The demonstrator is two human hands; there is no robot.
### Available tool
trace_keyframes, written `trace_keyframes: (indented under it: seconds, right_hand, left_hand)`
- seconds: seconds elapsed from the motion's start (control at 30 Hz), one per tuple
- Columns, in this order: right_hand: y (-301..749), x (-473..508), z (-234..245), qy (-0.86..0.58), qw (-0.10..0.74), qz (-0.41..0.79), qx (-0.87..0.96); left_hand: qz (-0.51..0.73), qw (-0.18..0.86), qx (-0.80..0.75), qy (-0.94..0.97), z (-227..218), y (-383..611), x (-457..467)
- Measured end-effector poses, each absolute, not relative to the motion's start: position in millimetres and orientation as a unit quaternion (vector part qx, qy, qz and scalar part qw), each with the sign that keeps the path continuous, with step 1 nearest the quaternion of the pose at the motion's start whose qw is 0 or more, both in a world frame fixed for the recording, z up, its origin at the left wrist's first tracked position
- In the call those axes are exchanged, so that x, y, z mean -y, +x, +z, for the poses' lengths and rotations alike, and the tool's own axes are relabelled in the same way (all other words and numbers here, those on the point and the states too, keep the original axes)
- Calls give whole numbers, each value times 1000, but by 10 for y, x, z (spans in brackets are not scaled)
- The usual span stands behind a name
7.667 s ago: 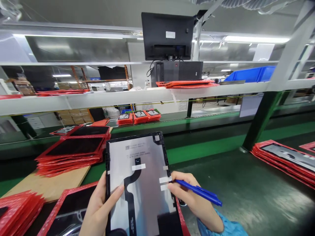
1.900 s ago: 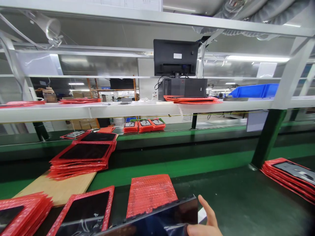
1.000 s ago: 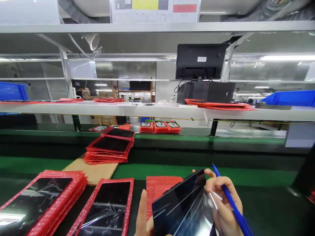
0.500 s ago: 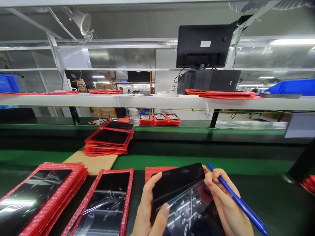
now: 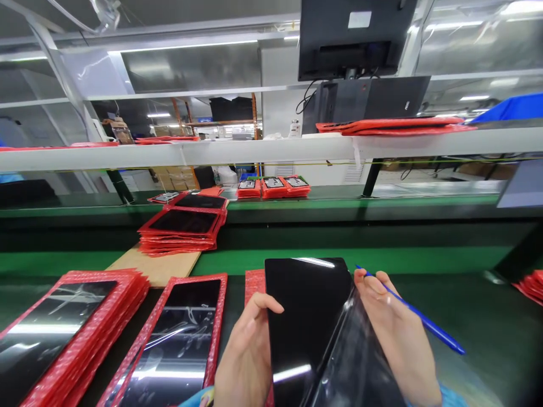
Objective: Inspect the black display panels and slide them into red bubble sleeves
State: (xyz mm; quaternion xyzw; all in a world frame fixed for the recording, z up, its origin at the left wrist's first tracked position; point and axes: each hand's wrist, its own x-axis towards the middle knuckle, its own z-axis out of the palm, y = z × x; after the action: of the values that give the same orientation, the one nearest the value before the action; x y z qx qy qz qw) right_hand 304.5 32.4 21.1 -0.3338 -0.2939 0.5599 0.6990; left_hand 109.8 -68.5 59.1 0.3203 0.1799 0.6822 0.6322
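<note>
I hold a black tablet screen panel [image 5: 303, 316] glass side up, low in the middle of the view. My left hand [image 5: 248, 353] grips its left edge, thumb on the glass. My right hand [image 5: 396, 333] is closed on a clear protective film [image 5: 360, 362] that lifts off the panel's right side. A blue pen [image 5: 418, 319] is tucked between that hand's fingers and points right. Beneath the panel lies an empty red bubble-wrap sleeve [image 5: 254, 281].
Red sleeves with screens lie at the left [image 5: 178, 333] and in a stack at far left [image 5: 63, 328]. Another stack [image 5: 182, 229] sits on a wooden board [image 5: 156, 267]. A green conveyor belt [image 5: 403, 257] runs across. A shelf [image 5: 271, 150] carries a monitor [image 5: 354, 37].
The panel, held back side up 7.7 s ago, now faces me glass up and flatter. The clear film has come further off its right side. The view has tilted down.
</note>
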Motion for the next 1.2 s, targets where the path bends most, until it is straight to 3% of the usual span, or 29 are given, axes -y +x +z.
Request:
trace_keyframes:
  seconds: [0.4,0.87,1.03,1.2]
  right_hand:
    - [2984,-352,429,-283,697,630,194]
    - [2910,-365,354,-343,691,570,282]
    - [2905,-325,322,-316,664,521,433]
    - [2872,-352,187,-299,676,517,432]
  left_hand:
    - [681,618,-275,280,564,1092,585]
    - [711,544,-299,330,527,1104,472]
    - [674,528,-368,363,453,1104,452]
    - [646,510,-446,352,267,1031,362]
